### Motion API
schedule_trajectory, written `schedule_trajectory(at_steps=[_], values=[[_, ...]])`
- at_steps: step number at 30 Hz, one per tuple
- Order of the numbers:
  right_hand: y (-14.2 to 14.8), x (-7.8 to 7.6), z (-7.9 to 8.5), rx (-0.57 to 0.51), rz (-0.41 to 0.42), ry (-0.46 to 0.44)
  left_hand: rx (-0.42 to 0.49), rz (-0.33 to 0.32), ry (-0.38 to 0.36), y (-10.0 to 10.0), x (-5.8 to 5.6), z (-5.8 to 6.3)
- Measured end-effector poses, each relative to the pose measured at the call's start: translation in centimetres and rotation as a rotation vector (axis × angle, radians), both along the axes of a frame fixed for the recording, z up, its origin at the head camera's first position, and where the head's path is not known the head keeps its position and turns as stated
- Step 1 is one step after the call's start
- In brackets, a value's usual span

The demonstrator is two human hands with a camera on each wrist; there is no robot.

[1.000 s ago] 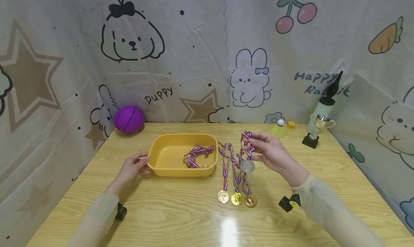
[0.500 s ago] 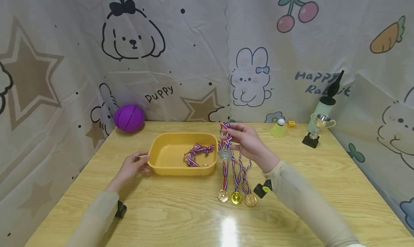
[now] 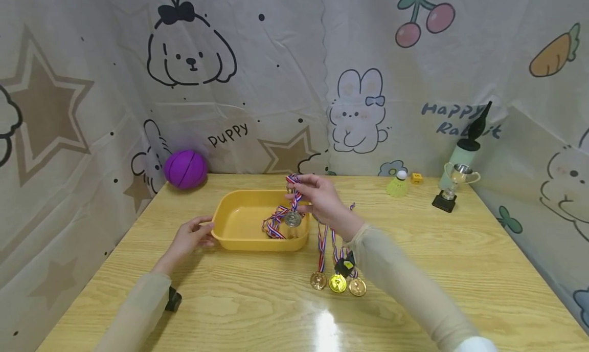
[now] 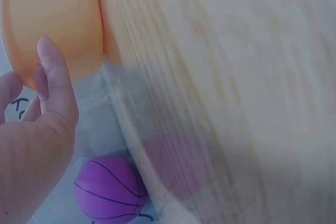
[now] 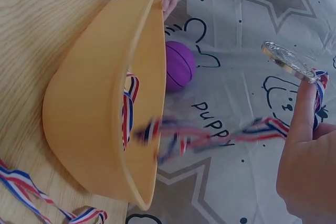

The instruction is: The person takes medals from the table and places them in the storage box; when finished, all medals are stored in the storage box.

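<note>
Our right hand point(image 3: 319, 197) pinches a striped ribbon point(image 3: 296, 190) between thumb and fingers in the head view, and below the fingers we see the silver medal point(image 3: 293, 219). With twelve o'clock at the far edge of the bench point(image 3: 248, 311), the medal lies toward eight o'clock from that hand, across the three o'clock end of the yellow tray point(image 3: 259, 245). That relation, medal to tray, is what we judge counts most. The tray's long axis runs from nine to three, and a bunched ribbon point(image 3: 274, 224) lies inside it. Our left hand point(image 3: 190, 233) touches the nine o'clock end, much farther from the medal than the right. Three more medals point(image 3: 338, 283) lie between five and six o'clock from the right hand, their ribbons running toward twelve.

Left wrist next: we find no medal here, but one finger of the left hand laid along the tray's outer wall, and the purple ball point(image 4: 110, 189). Whether this hand clasps the rim we cannot tell.

Right wrist last gives us the height that the head view hides: the medal sits by the fingers, well above the rim, while the ribbon's blurred loose tail point(image 5: 249, 132) stretches down to the tray's mouth.
</note>
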State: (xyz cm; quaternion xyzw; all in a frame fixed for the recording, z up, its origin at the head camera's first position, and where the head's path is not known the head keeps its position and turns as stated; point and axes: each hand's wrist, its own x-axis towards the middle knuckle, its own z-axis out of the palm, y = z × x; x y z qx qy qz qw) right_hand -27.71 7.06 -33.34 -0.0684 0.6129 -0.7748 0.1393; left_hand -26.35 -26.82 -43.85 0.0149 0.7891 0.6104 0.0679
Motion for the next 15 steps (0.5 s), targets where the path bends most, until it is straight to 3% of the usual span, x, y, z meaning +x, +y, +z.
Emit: schedule_trajectory(at_steps=[15], values=[[-1.3, -1.1, -3.1, 0.029, -0.046, -0.035, -0.010, -0.003, 0.011, 0.1, 0.2, 0.2]])
